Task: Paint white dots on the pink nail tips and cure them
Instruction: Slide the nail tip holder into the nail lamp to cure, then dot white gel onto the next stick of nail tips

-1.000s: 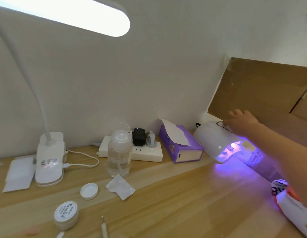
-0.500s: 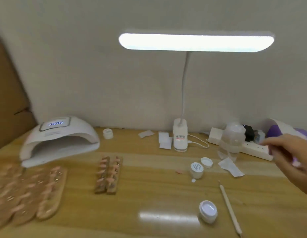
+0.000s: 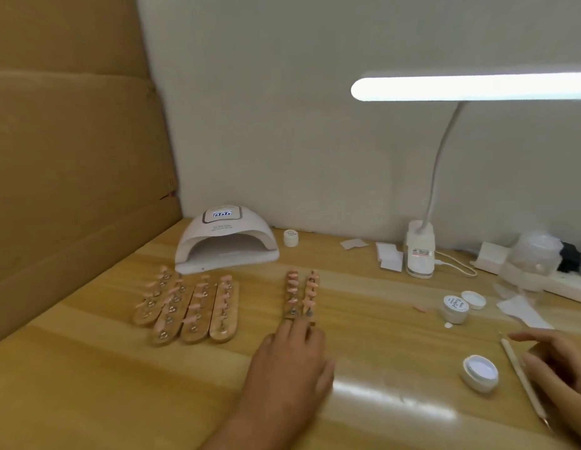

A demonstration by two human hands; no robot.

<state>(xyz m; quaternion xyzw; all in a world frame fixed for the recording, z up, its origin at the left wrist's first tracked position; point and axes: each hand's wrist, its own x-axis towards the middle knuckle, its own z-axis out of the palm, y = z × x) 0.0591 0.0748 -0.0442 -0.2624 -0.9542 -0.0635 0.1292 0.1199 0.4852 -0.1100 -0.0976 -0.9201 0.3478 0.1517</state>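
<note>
I see my left hand (image 3: pixel 289 362) flat on the worktop (image 3: pixel 88 384) in the lower middle. Its fingers are straight and close together, and they touch the near end of two sticks (image 3: pixel 300 300) that carry pink nail tips (image 3: pixel 293 273). My right hand (image 3: pixel 561 362) is at the lower right, with loose, spread fingers over the pen (image 3: pixel 512 358). I cannot tell if it touches. The open paint pot (image 3: pixel 480 373) sits just left of the pen. The curing lamp (image 3: pixel 226 241) stands behind, with four more sticks (image 3: pixel 188 306) in front.
</note>
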